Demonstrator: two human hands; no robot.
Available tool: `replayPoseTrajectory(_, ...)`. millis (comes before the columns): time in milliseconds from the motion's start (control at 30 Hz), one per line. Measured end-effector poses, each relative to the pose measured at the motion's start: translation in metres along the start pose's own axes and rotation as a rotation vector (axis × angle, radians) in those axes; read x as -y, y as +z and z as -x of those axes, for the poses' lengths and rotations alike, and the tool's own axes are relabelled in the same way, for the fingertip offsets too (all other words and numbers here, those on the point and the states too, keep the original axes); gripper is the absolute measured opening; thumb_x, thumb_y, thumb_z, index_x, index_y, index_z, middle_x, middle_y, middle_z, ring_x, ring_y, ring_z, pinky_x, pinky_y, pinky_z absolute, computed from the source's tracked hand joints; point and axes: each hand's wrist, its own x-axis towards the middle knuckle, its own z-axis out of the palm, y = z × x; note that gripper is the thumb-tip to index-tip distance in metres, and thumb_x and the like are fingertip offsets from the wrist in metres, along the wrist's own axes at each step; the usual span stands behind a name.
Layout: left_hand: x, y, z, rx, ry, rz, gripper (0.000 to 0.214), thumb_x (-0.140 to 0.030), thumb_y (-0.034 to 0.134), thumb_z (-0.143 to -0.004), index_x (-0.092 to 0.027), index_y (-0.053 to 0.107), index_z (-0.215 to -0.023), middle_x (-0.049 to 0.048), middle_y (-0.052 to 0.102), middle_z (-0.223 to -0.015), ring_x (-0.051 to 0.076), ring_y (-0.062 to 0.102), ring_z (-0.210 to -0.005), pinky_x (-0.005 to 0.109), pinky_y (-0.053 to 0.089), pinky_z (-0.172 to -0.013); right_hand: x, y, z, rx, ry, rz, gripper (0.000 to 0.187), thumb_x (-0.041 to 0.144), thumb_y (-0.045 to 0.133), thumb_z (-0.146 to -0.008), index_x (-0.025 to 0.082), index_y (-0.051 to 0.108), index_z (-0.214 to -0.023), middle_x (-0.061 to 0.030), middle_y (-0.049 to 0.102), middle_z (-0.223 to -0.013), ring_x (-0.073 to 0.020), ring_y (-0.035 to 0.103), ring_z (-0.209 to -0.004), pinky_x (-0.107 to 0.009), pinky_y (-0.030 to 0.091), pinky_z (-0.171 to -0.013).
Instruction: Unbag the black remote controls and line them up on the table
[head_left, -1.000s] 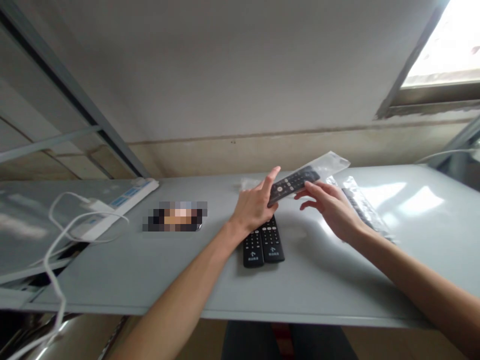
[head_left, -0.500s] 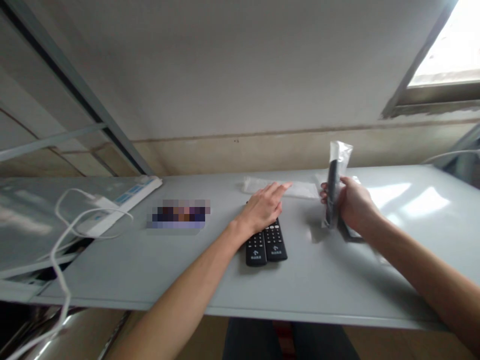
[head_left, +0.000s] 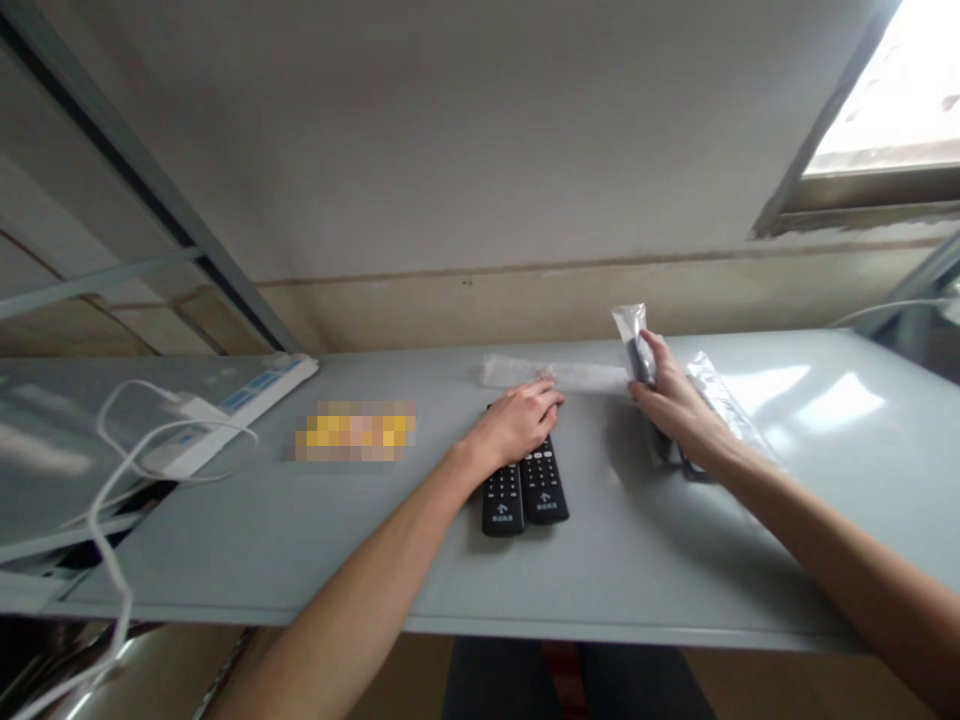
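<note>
My left hand lies palm down across the upper ends of two black remote controls, hiding their tops. The left remote and the right remote rest side by side, with a narrow gap near their lower ends. In my right hand is a dark remote in a clear plastic sleeve, tilted, its lower end near the tabletop. Just beyond that wrist, another plastic-sleeved item lies on the table, partly covered by my hand and forearm.
An empty-looking clear sleeve lies behind my left hand. Left on the grey table are a pixelated item and a white power strip with a looping white cable. A wall rises behind.
My right hand has lowered and tilted the sleeved remote, which stood more upright before. The fingers of my left hand have drawn in slightly over the two remotes.
</note>
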Motion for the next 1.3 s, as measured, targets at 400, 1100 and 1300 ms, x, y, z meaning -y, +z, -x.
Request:
replayPoseTrajectory(400,-0.001,-0.001,0.000,-0.008,-0.016,0.028,0.033,-0.016,0.046,-0.105,-0.015,0.071,-0.126,0.0134,0.063,-0.147,0.025,0.058,-0.141,0.040,0.047,-0.122,-0.013,0.017,0.012,0.190,-0.008,0.431,0.111,0.004,0.048,-0.075,0.014,-0.004,-0.172,-0.0226,0.031,-0.173,-0.0418,0.028,-0.160,-0.062,0.044,-0.118)
replayPoseTrajectory(1100,-0.001,-0.003,-0.001,-0.030,0.033,0.058,0.026,-0.013,0.045,-0.103,-0.018,0.067,-0.115,0.0107,0.069,-0.132,0.024,0.063,-0.131,0.042,0.051,-0.115,0.019,-0.002,0.003,0.087,-0.209,0.270,0.044,0.013,0.039,-0.097,0.019,0.060,-0.136,-0.0162,0.048,-0.163,-0.0354,0.035,-0.158,-0.062,0.041,-0.121)
replayPoseTrajectory(1300,0.000,-0.004,-0.001,-0.020,0.052,0.088,0.020,-0.010,0.047,-0.100,-0.018,0.065,-0.106,0.0100,0.070,-0.121,0.024,0.066,-0.118,0.040,0.053,-0.107,0.028,-0.001,0.005,0.094,-0.245,0.180,0.043,0.028,0.040,-0.107,0.017,0.055,-0.145,-0.0197,0.047,-0.164,-0.0338,0.034,-0.159,-0.058,0.039,-0.124)
